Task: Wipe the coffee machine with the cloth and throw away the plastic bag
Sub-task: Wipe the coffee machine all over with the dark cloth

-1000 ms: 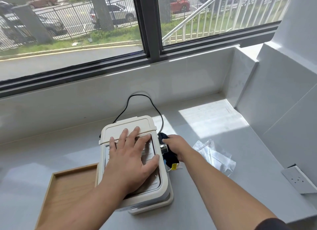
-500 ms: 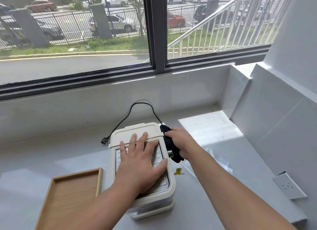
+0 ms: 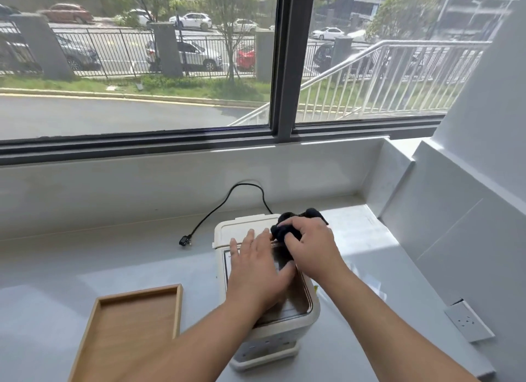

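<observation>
The cream coffee machine (image 3: 239, 231) stands on the grey counter (image 3: 85, 268). My left hand (image 3: 256, 268) lies flat on its top with fingers spread, holding nothing. My right hand (image 3: 310, 248) is closed on a dark cloth (image 3: 284, 231) and presses it on the machine's top near the back right corner. The clear plastic bag (image 3: 373, 282) lies on the counter right of the machine, mostly hidden behind my right forearm.
A wooden tray (image 3: 128, 324) lies left of the machine. The machine's black cord (image 3: 216, 211) loops behind it, its plug loose on the counter. White walls close in the right side, with a socket plate (image 3: 466, 320) low on the wall.
My right hand has brought the cloth up from the machine's right side onto its top. The left hand has stayed flat on the lid. The camera has tilted up.
</observation>
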Demonstrator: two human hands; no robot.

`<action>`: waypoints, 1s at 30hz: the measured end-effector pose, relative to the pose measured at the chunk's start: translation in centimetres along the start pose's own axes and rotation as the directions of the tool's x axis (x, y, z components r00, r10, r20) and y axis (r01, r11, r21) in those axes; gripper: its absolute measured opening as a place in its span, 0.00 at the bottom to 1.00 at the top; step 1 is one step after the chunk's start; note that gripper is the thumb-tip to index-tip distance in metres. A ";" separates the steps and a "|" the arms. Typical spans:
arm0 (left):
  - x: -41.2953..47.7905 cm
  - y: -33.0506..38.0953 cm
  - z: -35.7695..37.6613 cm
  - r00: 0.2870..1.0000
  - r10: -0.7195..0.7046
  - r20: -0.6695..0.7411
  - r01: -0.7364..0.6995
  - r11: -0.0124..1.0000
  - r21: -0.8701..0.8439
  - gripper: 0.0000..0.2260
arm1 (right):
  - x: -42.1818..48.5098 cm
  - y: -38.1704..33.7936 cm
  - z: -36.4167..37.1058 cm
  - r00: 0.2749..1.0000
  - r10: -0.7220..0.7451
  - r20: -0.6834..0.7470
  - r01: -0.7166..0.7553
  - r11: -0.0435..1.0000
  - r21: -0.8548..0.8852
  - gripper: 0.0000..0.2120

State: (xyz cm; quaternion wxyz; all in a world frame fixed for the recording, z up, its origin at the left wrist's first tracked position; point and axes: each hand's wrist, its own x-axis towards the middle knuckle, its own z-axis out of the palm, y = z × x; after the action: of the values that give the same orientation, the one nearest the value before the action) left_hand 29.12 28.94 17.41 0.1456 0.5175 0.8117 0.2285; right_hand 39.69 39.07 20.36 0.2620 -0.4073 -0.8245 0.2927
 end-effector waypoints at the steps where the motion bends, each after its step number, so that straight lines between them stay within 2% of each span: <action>1: 0.0 -0.2 -0.4 0.999 -0.038 -0.037 0.032 0.989 -0.146 0.28 | -0.3 -0.6 0.3 0.999 -0.025 0.033 0.025 1.000 -0.018 0.14; 3: -0.1 -0.6 -1.5 0.982 -0.174 -0.066 0.129 0.891 -0.436 0.21 | -0.9 -1.7 0.8 0.991 -0.020 0.132 0.015 0.999 0.036 0.11; 4: -0.2 -1.0 -1.9 0.974 -0.217 -0.066 0.152 0.838 -0.524 0.20 | -1.1 -2.2 1.1 0.984 -0.010 0.176 0.001 0.999 0.051 0.10; 6: -0.6 -1.9 -2.8 0.976 -0.198 -0.087 0.116 0.818 -0.563 0.20 | -1.7 -3.0 1.9 0.973 -0.004 0.231 -0.007 0.999 0.047 0.08; 10: -1.2 -4.2 -4.3 0.998 -0.046 -0.043 0.017 0.854 -0.519 0.23 | -2.7 -4.5 3.0 0.960 0.019 0.281 -0.036 0.998 0.055 0.08; 15: -1.7 -7.2 -6.3 0.989 0.145 0.016 -0.132 0.937 -0.322 0.24 | -3.9 -5.5 3.2 0.937 0.024 0.348 -0.037 0.999 0.031 0.10; 20: -2.6 -8.4 -7.9 0.953 0.270 0.139 -0.229 0.939 -0.257 0.22 | -5.7 -6.3 3.2 0.919 0.047 0.391 -0.062 0.998 0.025 0.11; 24: -3.0 -8.8 -8.5 0.926 0.330 0.181 -0.288 0.931 -0.223 0.23 | -6.9 -7.3 3.3 0.933 0.067 0.353 -0.071 0.997 -0.002 0.12; 26: -2.8 -9.0 -8.8 0.919 0.343 0.194 -0.309 0.933 -0.185 0.26 | -7.4 -7.9 3.4 0.945 0.018 0.327 0.016 0.995 -0.102 0.13; 28: -2.5 -9.3 -9.1 0.912 0.359 0.199 -0.331 0.930 -0.158 0.29 | -8.0 -8.3 3.6 0.950 -0.099 0.297 0.184 0.943 -0.276 0.15; 30: -2.2 -9.5 -9.4 0.905 0.370 0.207 -0.344 0.926 -0.153 0.31 | -8.6 -8.5 3.6 0.952 -0.150 0.266 0.245 0.896 -0.371 0.19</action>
State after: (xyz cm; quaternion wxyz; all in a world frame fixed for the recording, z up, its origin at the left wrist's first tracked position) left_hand 18.25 21.48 20.44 0.2244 0.6715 0.6661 0.2348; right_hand 37.38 26.79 22.13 0.1043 -0.3291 -0.9288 0.1350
